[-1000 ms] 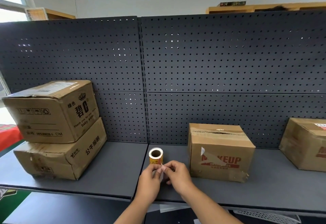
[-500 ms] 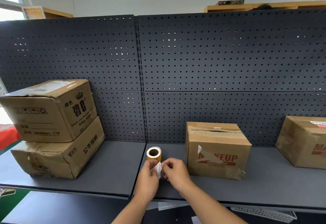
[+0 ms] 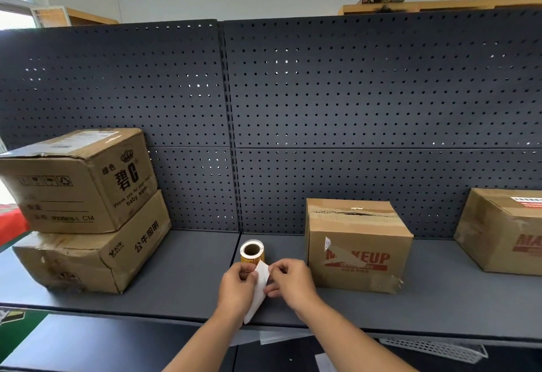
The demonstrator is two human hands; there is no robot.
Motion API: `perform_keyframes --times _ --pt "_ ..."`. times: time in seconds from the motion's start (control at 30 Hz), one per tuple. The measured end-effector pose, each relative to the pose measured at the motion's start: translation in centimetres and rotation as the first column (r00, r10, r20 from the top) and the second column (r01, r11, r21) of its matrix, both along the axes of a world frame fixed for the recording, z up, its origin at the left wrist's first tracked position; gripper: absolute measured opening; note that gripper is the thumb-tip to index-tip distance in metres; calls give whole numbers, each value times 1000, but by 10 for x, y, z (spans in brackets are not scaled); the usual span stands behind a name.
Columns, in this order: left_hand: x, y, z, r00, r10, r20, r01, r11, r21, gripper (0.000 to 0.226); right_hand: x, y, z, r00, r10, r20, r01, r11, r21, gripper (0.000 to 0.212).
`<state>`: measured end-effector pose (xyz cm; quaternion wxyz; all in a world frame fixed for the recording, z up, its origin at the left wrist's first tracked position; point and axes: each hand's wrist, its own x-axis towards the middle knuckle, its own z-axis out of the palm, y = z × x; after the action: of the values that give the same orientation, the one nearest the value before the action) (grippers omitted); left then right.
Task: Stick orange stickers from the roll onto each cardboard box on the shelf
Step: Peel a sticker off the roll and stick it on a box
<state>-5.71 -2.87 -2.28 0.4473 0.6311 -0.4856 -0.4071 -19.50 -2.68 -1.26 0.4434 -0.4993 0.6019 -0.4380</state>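
Left of the sticker roll [image 3: 252, 252], the upper box [image 3: 79, 184] reads "碧C" and "baby wipes" — the lower box [image 3: 88, 260], "公牛照明". Right of it, the middle box [image 3: 357, 257] shows "KEUP".

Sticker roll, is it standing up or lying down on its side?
Standing on its end. The sticker roll sits on the shelf with its round hole facing up and its orange side showing below the rim.

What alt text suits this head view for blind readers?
A left hand and right hand pinch a white paper strip before an orange sticker roll on a dark shelf. Two cardboard boxes are stacked left; two others stand right.
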Motion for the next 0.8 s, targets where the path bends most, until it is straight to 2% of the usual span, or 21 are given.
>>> perform_keyframes --times 0.33,0.57,0.67,0.8 --pt "3 -8 -2 998 68 -13 -68 998 10 12 -13 7 4 994 -87 -61 85 996 -36 15" --pt "6 -14 1 998 46 50 -46 999 8 12 -16 24 8 940 -82 -331 -23 953 -301 17" --pt "9 -16 -2 994 56 90 -56 998 0 12 -20 25 9 925 -124 -360 -14 934 -357 15" --pt "9 -17 -4 992 77 96 -77 997 -1 13 -24 20 13 931 -177 -320 55 932 -357 15"
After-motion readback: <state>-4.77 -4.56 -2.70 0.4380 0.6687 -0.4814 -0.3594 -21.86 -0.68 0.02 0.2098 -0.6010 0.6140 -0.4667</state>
